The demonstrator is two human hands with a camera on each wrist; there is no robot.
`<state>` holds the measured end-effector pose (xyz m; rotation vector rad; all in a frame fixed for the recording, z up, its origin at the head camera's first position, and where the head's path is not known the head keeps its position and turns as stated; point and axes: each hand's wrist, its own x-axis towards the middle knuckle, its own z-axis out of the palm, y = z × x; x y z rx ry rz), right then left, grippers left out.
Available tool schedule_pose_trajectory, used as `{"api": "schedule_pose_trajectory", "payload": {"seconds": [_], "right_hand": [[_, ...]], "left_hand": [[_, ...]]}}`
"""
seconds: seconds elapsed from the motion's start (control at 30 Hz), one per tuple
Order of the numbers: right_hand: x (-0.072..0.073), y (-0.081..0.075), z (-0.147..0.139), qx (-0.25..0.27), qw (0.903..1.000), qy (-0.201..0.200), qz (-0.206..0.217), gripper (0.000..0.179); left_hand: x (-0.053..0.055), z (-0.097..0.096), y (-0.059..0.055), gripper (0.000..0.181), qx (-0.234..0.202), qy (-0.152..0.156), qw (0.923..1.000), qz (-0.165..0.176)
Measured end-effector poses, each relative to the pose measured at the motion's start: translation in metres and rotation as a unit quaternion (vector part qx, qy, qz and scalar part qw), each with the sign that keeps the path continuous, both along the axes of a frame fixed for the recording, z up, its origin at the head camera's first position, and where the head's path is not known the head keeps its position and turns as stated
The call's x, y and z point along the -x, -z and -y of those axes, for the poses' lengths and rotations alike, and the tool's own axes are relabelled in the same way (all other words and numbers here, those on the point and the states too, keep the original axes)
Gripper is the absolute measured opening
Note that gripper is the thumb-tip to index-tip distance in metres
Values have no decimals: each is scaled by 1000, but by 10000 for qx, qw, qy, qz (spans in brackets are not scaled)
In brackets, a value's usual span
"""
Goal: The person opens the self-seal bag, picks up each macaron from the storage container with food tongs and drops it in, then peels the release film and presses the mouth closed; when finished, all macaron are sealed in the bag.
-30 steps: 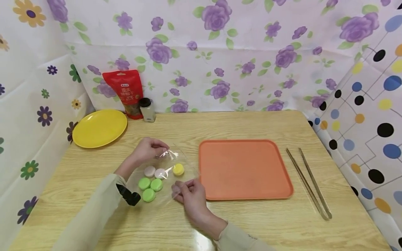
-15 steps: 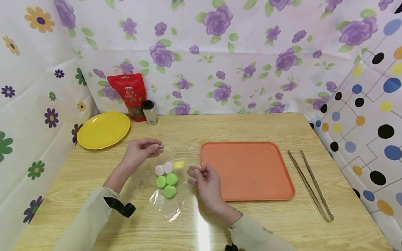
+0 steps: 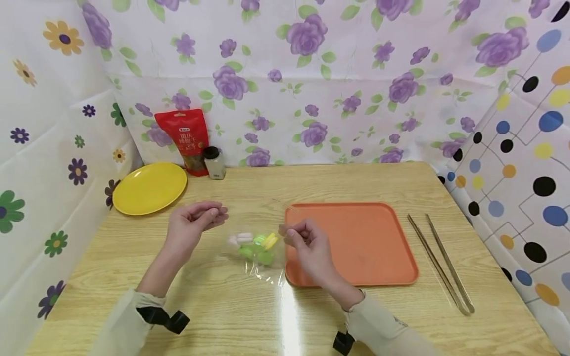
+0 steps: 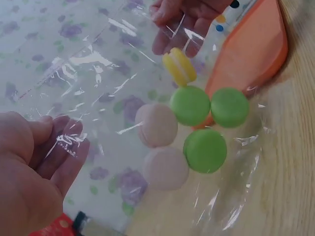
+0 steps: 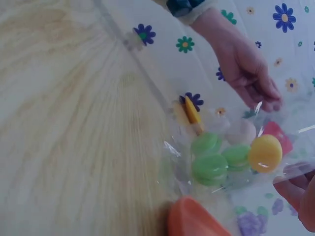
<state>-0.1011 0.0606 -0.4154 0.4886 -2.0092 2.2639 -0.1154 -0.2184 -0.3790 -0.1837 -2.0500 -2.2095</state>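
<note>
A clear plastic bag (image 3: 262, 274) hangs between both hands, tilted above the table. Inside lie macarons: several green ones (image 4: 205, 150), two pale pink ones (image 4: 156, 125) and a yellow one (image 4: 179, 66). My left hand (image 3: 189, 225) pinches the bag's film on the left side, thumb against fingertips. On the other side, my right hand (image 3: 311, 247) pinches the film in front of the orange tray's left edge. Glare and the transparent film make the bag's outline and its opening hard to make out.
An orange tray (image 3: 352, 247) lies right of centre, with long metal tongs (image 3: 438, 262) beside it. At the back left stand a yellow plate (image 3: 149, 189), a red pouch (image 3: 184, 136) and a black-capped jar (image 3: 214, 163). Patterned cloth walls surround the table (image 3: 222, 316).
The bag has lifted and tilted, and the macarons have shifted right and bunched together inside it. My right hand has moved right and up, my left slightly left, so they are farther apart.
</note>
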Motion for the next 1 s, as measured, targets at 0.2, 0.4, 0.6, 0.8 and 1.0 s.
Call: {"api": "schedule_pose_trajectory", "payload": {"seconds": [0.2,0.4,0.6,0.8,1.0], "right_hand": [[5,-25,-16,-564,9963,-83,-636,5],[12,-69,-35,-720,9840,-91,-1628,5],[19,-93,-57,-718,9839,0,-1634,8],[16,-101,-77,-729,9848,-4,-1576,11],[4,-105,-95,-552,9799,-214,-1903,10]], "left_hand": [[-19,-8,-19,17,-293,-231,9986,-379],[-37,-26,-47,18,-463,-429,9920,-1089],[-37,-54,-64,16,-382,-438,9844,-1662],[-36,-72,-70,16,-289,-382,9815,-1853],[-46,-83,-65,14,-400,-181,9798,-1953]]}}
